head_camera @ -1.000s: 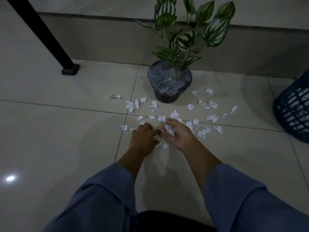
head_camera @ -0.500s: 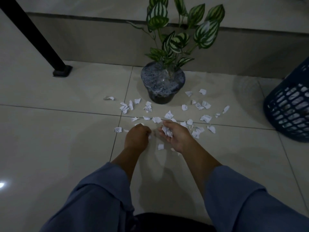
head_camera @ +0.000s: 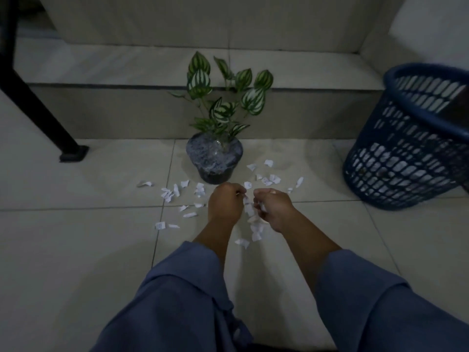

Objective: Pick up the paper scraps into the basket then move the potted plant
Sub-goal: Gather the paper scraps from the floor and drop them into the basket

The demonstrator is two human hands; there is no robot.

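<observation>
Several white paper scraps [head_camera: 172, 193] lie scattered on the tiled floor in front of a potted plant [head_camera: 214, 158] with striped green leaves. My left hand [head_camera: 224, 205] and my right hand [head_camera: 275, 209] are held close together just above the floor, in front of the pot. Both have curled fingers gripping bunches of scraps, and a few pieces show between them [head_camera: 250, 209]. More scraps lie right of the pot [head_camera: 269, 179] and below my hands [head_camera: 256, 233]. A dark blue slotted basket [head_camera: 416, 158] stands at the right, well away from both hands.
A low tiled step [head_camera: 127, 110] runs behind the plant, along the wall. A black metal leg with a foot [head_camera: 73, 153] stands at the left. My blue sleeves [head_camera: 193, 301] fill the bottom of the view. Bare tile [head_camera: 63, 250] stretches to the left.
Both hands have lifted off the floor with scraps in them and come up in front of the pot. The view has pulled back and tilted up, showing more of the basket and step.
</observation>
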